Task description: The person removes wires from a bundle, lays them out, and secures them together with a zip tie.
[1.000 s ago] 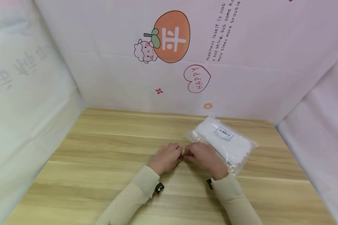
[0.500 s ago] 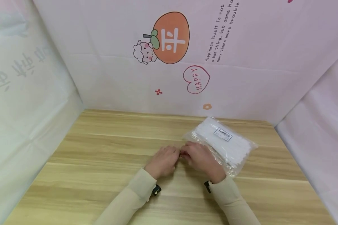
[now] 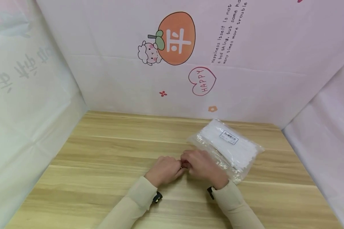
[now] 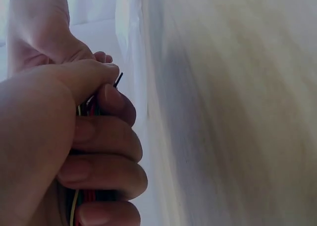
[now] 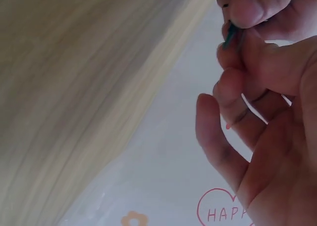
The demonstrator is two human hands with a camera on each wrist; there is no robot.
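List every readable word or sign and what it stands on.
"HAPPY": red heart, back cloth
"Happiness itself is not a bad thing, but some ha… many times more trouble": same cloth, cut off
"平", sideways: printed orange fruit
Barcode label on bag: too small
Left cloth: characters too faint

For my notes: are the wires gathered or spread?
Gathered: in the left wrist view, the left hand grips the wires in one bunch.

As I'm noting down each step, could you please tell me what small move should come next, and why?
Probably the right hand should gently draw the green wire clear, since its end shows between the two hands, while the left hand curls round the coloured wires and can likely steady them.
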